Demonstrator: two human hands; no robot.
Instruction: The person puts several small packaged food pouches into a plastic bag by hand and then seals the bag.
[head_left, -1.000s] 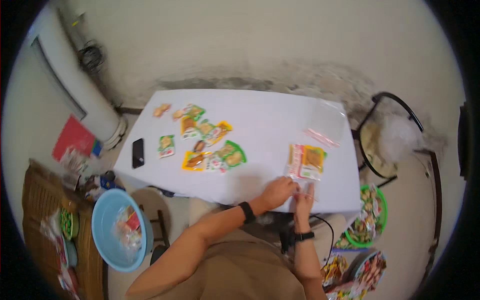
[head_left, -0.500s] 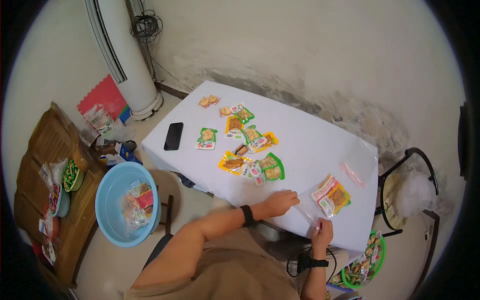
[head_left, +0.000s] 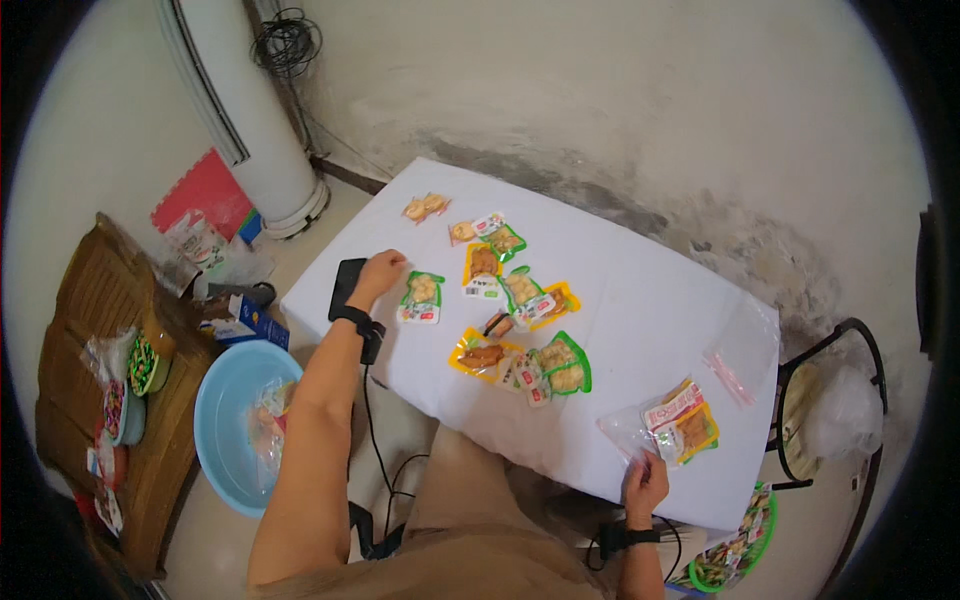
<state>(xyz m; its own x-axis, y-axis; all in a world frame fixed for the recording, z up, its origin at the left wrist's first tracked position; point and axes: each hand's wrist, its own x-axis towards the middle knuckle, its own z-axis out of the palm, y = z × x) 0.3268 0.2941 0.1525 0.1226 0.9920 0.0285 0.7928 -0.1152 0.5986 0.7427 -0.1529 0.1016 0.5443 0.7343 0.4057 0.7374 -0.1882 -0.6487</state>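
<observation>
Evidently, in the head view, the right hand (head_left: 645, 485) has its fingers pinched on the near edge of a clear bag (head_left: 628, 430), which lies on the desk (head_left: 630, 340) toward 12 o'clock from them. A red, white and yellow packet (head_left: 685, 422) shows through its film at 1 o'clock. The bag is probably light, limp and slippery, best held by its rim. The left hand (head_left: 378, 276) has curled fingers; I cannot tell whether they grip anything. A green packet (head_left: 421, 298) sits just beside them at 4 o'clock, likely light and slick, with a sealed edge for gripping; a dark phone (head_left: 346, 280) lies at 9 o'clock.
</observation>
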